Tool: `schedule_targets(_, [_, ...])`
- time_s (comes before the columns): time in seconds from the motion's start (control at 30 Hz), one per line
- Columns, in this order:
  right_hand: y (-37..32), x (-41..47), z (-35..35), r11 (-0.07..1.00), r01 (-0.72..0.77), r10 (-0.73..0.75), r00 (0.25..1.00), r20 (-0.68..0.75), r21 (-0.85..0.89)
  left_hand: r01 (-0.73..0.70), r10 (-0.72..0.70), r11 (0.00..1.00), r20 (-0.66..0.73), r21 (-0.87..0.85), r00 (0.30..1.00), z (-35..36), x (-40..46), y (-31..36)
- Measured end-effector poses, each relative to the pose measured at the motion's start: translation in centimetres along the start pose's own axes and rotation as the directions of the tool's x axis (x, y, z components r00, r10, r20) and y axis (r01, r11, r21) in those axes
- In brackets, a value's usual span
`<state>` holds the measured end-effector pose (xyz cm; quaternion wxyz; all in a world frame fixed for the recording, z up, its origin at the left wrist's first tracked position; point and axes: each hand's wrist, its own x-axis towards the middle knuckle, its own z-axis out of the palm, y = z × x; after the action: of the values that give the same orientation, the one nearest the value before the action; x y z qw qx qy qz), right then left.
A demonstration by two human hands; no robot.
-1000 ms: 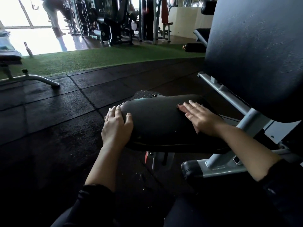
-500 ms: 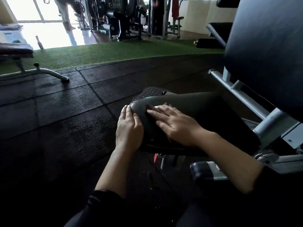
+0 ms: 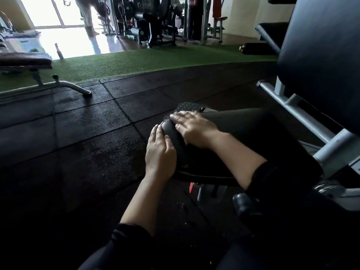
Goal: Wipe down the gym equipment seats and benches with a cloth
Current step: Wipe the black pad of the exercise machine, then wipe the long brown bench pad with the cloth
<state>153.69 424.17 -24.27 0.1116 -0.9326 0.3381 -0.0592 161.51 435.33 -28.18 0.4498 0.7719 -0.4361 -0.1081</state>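
The black padded seat [image 3: 253, 133] of a gym machine lies in front of me, with its tall black backrest [image 3: 321, 65] rising at the right. My left hand [image 3: 160, 152] clasps the seat's rounded front edge, thumb on top. My right hand [image 3: 192, 127] presses flat on the seat's far front corner, fingers spread. The cloth sits under that palm and is hidden from view.
Grey steel frame tubes [image 3: 296, 112] run beneath the backrest. A perforated footplate [image 3: 185, 107] sits just beyond the seat. A flat bench [image 3: 23, 60] stands at the left by the green turf [image 3: 136, 61], and a bottle [image 3: 59, 50] stands on the floor. A person [image 3: 87, 14] stands among far machines.
My right hand has slid leftward across the seat from near the backrest to the front corner. The reddish cloth seen at its fingertips is now covered. The left hand kept its hold.
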Motion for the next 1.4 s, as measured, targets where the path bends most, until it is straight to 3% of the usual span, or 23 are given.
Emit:
schedule_targets(0.13, [-0.1, -6.7, 0.1, 0.99, 0.139, -0.138, 0.989, -0.051, 0.011, -0.01, 0.01, 1.0, -0.002, -0.008, 1.0, -0.2, 0.0, -0.2])
schedule_targets(0.23, [3.0, -11.1, -2.0, 0.979, 0.195, -0.195, 0.981, -0.005, 0.053, -0.03, 0.03, 0.999, 0.013, 0.025, 0.999, -0.2, -0.2, 0.3])
schedule_targets(0.33, [5.8, -10.8, -3.2, 0.99, 0.069, -0.068, 0.998, -0.014, 0.122, -0.018, 0.012, 0.995, 0.057, 0.099, 0.998, -0.5, 0.0, 0.8])
schedule_targets(0.5, [5.2, -4.8, -1.6, 0.991, -0.102, 0.113, 0.986, -0.12, 0.091, -0.016, -0.035, 0.96, 0.173, 0.281, 0.984, -1.4, 0.7, 1.4])
schedule_targets(0.63, [4.0, -2.7, -1.2, 0.985, -0.126, 0.138, 0.985, -0.106, 0.114, -0.076, -0.011, 0.914, 0.21, 0.398, 0.978, -1.8, 2.2, 1.5])
schedule_targets(0.83, [3.3, -2.4, -1.7, 0.975, -0.137, 0.152, 0.986, -0.07, 0.177, -0.116, 0.022, 0.899, 0.22, 0.423, 0.975, -1.8, 3.4, 1.9])
schedule_targets(1.1, [1.1, -3.0, -3.7, 0.978, -0.199, 0.197, 0.98, 0.039, 0.057, -0.048, -0.16, 0.83, 0.319, 0.555, 0.934, -3.4, 3.2, 5.1])
schedule_targets(1.4, [-4.7, -7.0, -14.5, 0.919, -0.32, 0.292, 0.945, 0.148, 0.229, -0.062, -0.253, 0.756, 0.378, 0.652, 0.891, -11.3, 1.3, 13.8])
